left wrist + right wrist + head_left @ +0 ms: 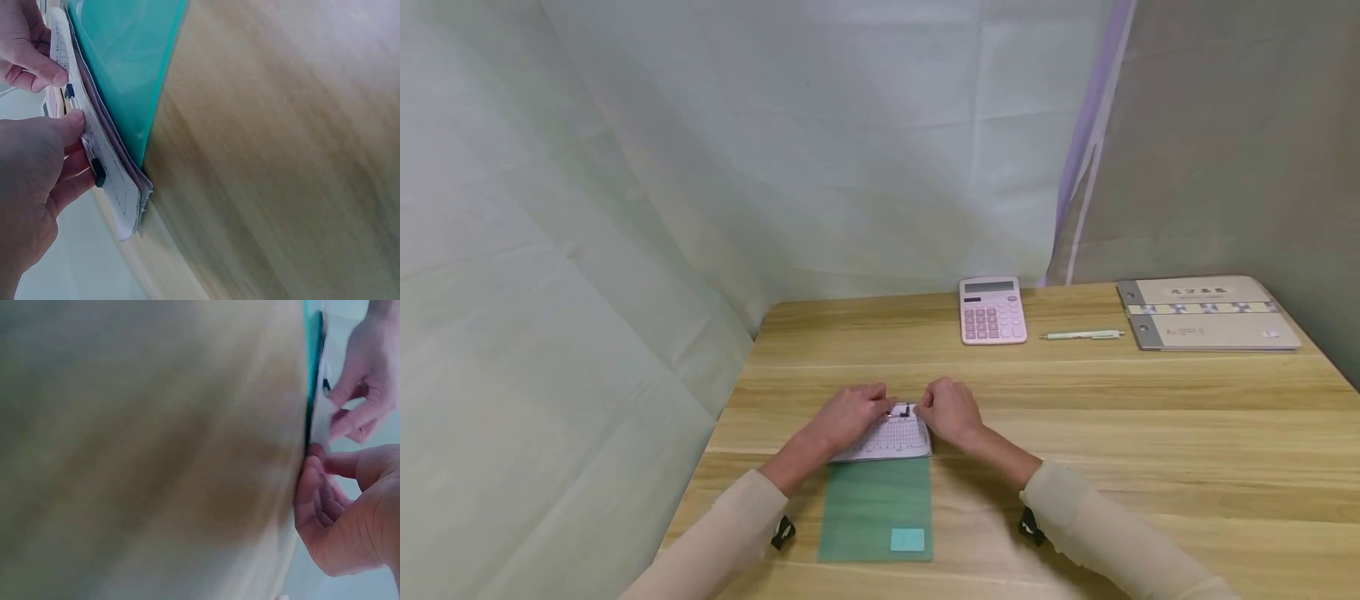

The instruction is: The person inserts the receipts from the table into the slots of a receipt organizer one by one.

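Observation:
A thin stack of printed grid sheets (pixel 891 440) lies across the upper part of a see-through green folder (pixel 876 500). Along its far edge sit small black clips (pixel 98 172) with what looks like a thin metal strip between them. My left hand (pixel 850 414) pinches that far edge, thumb on top and fingers beneath, beside a black clip. At the far right corner, my right hand (pixel 952 412) has thumb and curled fingers together on the sheets' edge. The right wrist view shows this right hand (pixel 350 509) pinching the edge close to the tabletop.
A pink calculator (pixel 992 311) lies at the back of the wooden table (pixel 1112 417). To its right are a light green pen (pixel 1082 335) and a beige folder with a grey spine (pixel 1210 312). Pale cloth (pixel 865 150) hangs behind the table.

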A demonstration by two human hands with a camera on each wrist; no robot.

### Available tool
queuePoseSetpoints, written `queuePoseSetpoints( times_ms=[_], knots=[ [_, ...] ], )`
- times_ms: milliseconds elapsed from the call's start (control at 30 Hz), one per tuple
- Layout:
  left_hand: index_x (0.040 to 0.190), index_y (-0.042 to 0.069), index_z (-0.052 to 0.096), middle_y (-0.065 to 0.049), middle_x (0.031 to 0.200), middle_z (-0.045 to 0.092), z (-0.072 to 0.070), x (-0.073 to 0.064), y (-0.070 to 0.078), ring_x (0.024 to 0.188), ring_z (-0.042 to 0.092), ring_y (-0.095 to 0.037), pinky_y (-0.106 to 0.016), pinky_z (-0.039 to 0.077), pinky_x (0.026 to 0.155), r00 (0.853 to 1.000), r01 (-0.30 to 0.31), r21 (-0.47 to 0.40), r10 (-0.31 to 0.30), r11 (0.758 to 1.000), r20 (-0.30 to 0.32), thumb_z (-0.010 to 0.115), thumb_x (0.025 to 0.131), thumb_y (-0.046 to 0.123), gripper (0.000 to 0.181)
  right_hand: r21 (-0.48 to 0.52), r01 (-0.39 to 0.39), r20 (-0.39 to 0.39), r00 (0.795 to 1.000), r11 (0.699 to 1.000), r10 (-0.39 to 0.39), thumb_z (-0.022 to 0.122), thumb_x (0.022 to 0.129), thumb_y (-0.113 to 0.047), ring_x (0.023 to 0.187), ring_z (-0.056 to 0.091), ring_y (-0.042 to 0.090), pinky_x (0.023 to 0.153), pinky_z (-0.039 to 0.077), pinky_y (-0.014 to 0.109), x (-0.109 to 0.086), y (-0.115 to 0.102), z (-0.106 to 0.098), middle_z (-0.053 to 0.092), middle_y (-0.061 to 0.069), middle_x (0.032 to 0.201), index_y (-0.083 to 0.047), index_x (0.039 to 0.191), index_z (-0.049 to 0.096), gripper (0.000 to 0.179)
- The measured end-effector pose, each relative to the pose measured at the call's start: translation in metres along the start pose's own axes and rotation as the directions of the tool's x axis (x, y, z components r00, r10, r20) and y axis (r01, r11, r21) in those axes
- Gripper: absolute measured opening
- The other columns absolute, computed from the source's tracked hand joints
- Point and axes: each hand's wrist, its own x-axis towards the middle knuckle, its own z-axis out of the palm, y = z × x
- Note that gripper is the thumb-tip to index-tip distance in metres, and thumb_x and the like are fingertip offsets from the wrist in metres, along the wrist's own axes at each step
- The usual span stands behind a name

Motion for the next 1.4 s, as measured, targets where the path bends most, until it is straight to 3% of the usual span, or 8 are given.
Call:
queuePoseSetpoints(
  times_ms=[100,233,333,400,567,767,1067,1400],
  knots=[
    [0.129,0.017,0.079,-0.001,0.105,0.068,0.000,0.001,0.000,0.079,0.060,-0.010,-0.027,0.058,0.073,1.000,0.006,-0.003,-0.006,1.000,0.007,0.070,0.105,0.021,0.025,0.004,-0.009,0.035,0.999,1.000,0.009,0.086,0.087,-0.009,0.070,0.062,0.018,0.063,0.052,0.032,0.004,0.002,-0.006,0.069,0.005,0.080,-0.004,0.085,0.073,0.014],
    [0.128,0.017,0.079,-0.001,0.106,0.067,0.000,0.001,0.000,0.082,0.063,-0.011,-0.027,0.058,0.075,1.000,0.003,-0.010,-0.003,1.000,0.010,0.071,0.105,0.021,0.025,-0.009,0.030,0.078,0.997,1.000,-0.029,0.086,0.086,-0.003,0.082,0.064,0.021,0.075,0.056,0.038,0.009,0.003,-0.014,0.071,0.009,0.091,0.002,0.103,0.075,0.021],
    [0.128,0.017,0.079,-0.001,0.105,0.066,0.000,0.001,-0.001,0.081,0.060,-0.010,-0.027,0.058,0.073,1.000,0.005,-0.012,-0.005,1.000,0.016,0.071,0.105,0.020,0.024,-0.014,0.062,0.134,0.989,0.998,-0.059,0.084,0.086,-0.001,0.077,0.065,0.019,0.074,0.056,0.035,0.011,0.003,-0.019,0.073,0.006,0.086,-0.001,0.096,0.079,0.011],
    [0.128,0.017,0.079,0.000,0.104,0.066,0.000,0.001,-0.001,0.080,0.059,-0.010,-0.026,0.057,0.072,1.000,0.009,-0.015,-0.008,1.000,0.021,0.071,0.105,0.020,0.024,0.009,0.046,0.178,0.983,0.999,-0.047,0.083,0.087,-0.001,0.067,0.066,0.017,0.066,0.056,0.032,0.013,0.002,-0.021,0.073,0.004,0.081,-0.003,0.091,0.078,0.007],
    [0.130,0.017,0.078,0.001,0.105,0.066,0.001,0.001,-0.002,0.081,0.058,-0.009,-0.026,0.056,0.072,0.999,0.014,-0.031,-0.013,0.999,0.034,0.071,0.105,0.020,0.026,0.115,-0.066,0.256,0.966,0.991,0.035,0.080,0.092,0.000,0.048,0.066,0.021,0.046,0.052,0.026,0.013,0.000,-0.022,0.069,0.008,0.067,-0.001,0.088,0.075,0.006],
    [0.132,0.018,0.077,0.002,0.109,0.067,0.000,0.003,-0.003,0.086,0.061,-0.008,-0.025,0.056,0.076,0.997,0.048,-0.074,-0.043,0.996,0.060,0.071,0.105,0.022,0.028,0.204,-0.113,0.231,0.971,0.972,0.065,0.078,0.093,0.002,0.049,0.065,0.019,0.047,0.056,0.028,0.011,0.002,-0.021,0.069,0.009,0.063,0.001,0.082,0.077,0.011],
    [0.137,0.010,0.072,-0.004,0.124,0.069,-0.007,0.000,-0.012,0.111,0.068,-0.021,-0.040,0.057,0.096,0.991,0.085,-0.202,-0.062,0.976,0.117,0.075,0.102,0.027,0.039,0.245,-0.128,0.213,0.974,0.961,0.075,0.079,0.092,0.002,0.050,0.066,0.020,0.048,0.056,0.029,0.009,0.004,-0.020,0.070,0.010,0.063,0.001,0.080,0.076,0.012],
    [0.131,0.015,0.076,-0.002,0.120,0.070,-0.005,-0.001,-0.023,0.110,0.067,-0.020,-0.042,0.056,0.097,0.988,0.124,-0.275,-0.092,0.953,0.125,0.075,0.102,0.024,0.031,0.290,-0.152,0.226,0.970,0.945,0.087,0.079,0.094,-0.001,0.056,0.069,0.021,0.053,0.059,0.031,0.009,0.007,-0.023,0.072,0.010,0.070,0.001,0.086,0.077,0.009]
  ],
)
